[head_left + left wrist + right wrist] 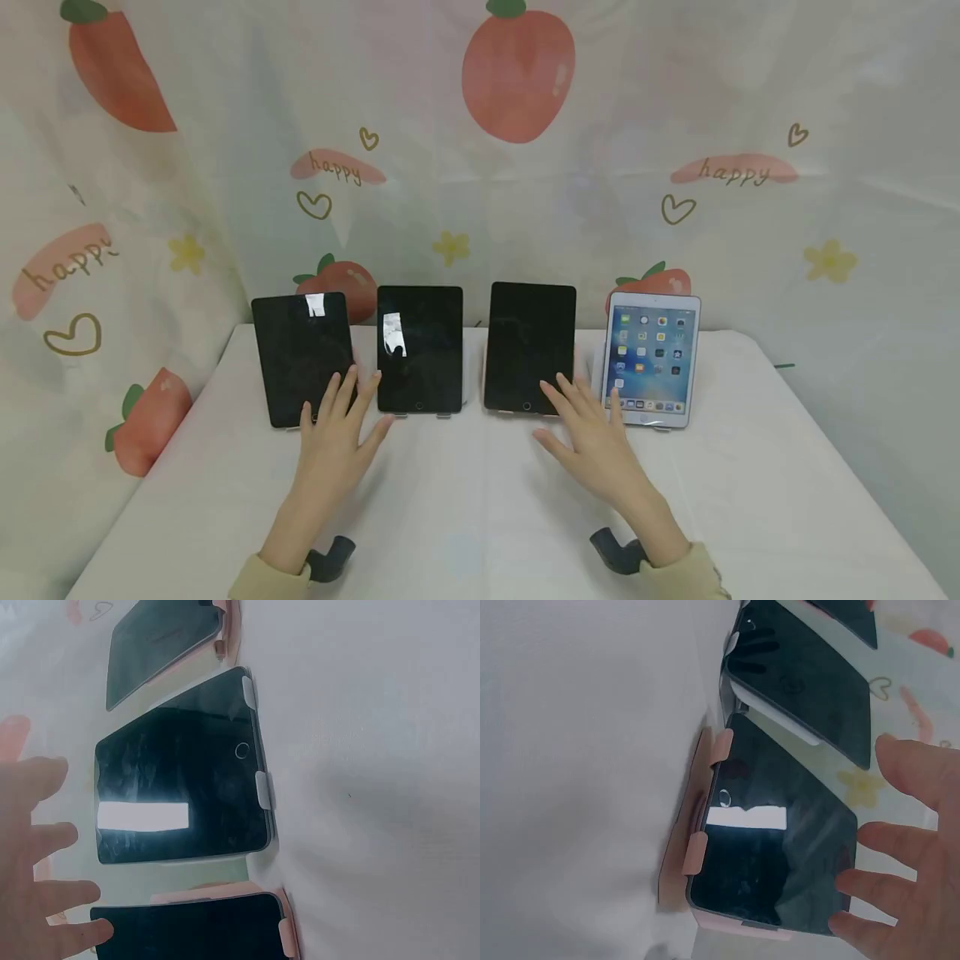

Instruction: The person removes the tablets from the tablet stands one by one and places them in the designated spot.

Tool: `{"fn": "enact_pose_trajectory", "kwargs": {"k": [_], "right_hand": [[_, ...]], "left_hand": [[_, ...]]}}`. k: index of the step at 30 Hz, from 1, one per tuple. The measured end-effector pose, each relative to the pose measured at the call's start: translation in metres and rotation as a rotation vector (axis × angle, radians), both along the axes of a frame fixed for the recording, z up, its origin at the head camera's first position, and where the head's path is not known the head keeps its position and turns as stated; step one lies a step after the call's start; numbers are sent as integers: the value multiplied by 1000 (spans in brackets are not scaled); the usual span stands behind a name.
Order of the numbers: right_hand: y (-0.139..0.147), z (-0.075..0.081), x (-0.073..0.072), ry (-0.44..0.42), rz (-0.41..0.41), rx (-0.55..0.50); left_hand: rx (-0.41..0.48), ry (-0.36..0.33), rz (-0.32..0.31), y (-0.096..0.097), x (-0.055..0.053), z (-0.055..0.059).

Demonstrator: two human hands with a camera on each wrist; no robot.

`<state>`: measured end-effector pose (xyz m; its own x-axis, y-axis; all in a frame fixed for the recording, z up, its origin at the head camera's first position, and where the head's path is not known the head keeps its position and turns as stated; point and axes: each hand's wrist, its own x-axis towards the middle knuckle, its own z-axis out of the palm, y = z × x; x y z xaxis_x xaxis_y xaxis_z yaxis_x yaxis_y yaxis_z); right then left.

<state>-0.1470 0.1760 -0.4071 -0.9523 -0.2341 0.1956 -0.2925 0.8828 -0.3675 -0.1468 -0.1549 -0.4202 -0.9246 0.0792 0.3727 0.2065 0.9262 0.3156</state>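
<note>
Several tablets stand propped in a row. My left hand point(333, 442), fingers spread, is in front of the dark-screened leftmost tablet point(300, 346); whether it touches cannot be told. Beside it stands another dark tablet point(435, 367), on a white stand in the left wrist view. My right hand point(596, 454), also spread and holding nothing, is before the third dark tablet point(528, 342) and the lit white tablet point(648, 350) at the right, which shows app icons. In the right wrist view, its fingertips point(855, 881) are by the upper edge of the third tablet, on a pink stand.
A white cloth covers the table point(480, 500). Behind and at the left hangs a pale curtain point(562, 225) printed with fruit, hearts and flowers. Dark curved pieces point(618, 552) protrude beside both wrists, near the beige sleeves point(686, 575).
</note>
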Motion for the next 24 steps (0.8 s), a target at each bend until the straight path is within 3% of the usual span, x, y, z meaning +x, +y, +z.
{"fn": "enact_pose_trajectory", "kwargs": {"k": [4, 12, 24], "right_hand": [[-8, 0, -3, 20, 15, -33], [-24, 3, -8, 42, 51, -96], [-49, 3, -18, 80, 118, -173]], "left_hand": [[19, 22, 9, -2, 0, 1], [38, -13, 34, -8, -1, 2], [26, 86, 63, -20, -2, 0]]}}
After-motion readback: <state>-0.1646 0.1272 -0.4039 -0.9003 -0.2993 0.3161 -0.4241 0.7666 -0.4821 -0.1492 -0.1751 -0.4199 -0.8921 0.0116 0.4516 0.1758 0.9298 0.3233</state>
